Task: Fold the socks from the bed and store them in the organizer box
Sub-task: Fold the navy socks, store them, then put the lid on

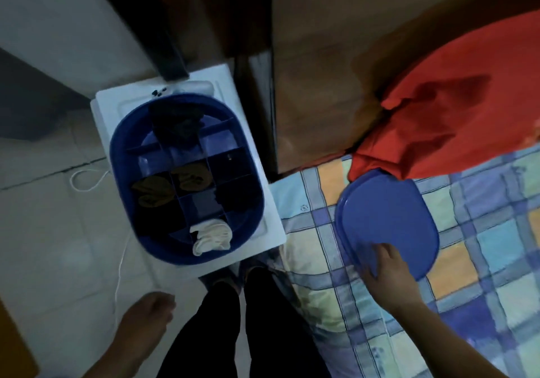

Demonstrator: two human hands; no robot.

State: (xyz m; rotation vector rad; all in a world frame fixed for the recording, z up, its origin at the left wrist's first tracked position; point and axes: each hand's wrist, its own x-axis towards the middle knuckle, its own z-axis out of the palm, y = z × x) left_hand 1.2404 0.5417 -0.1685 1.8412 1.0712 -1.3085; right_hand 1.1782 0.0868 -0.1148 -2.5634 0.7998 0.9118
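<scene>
The blue oval organizer box (119,179) stands uncovered on a white stool (274,228) beside the bed. Its compartments hold a white folded sock (211,236), two olive-brown folded socks (152,192) (191,179), and dark socks (175,125) at the far end. The blue lid (385,214) lies flat on the checkered bed sheet (479,249). My right hand (385,269) grips the lid's near edge, fingers on top. My left hand (149,312) hangs low over the floor, loosely curled and holding nothing.
An orange cloth (455,114) lies on the bed just beyond the lid. A white cord (87,182) trails on the tiled floor left of the stool. My legs in dark trousers (233,325) stand between stool and bed. Dark furniture rises behind the stool.
</scene>
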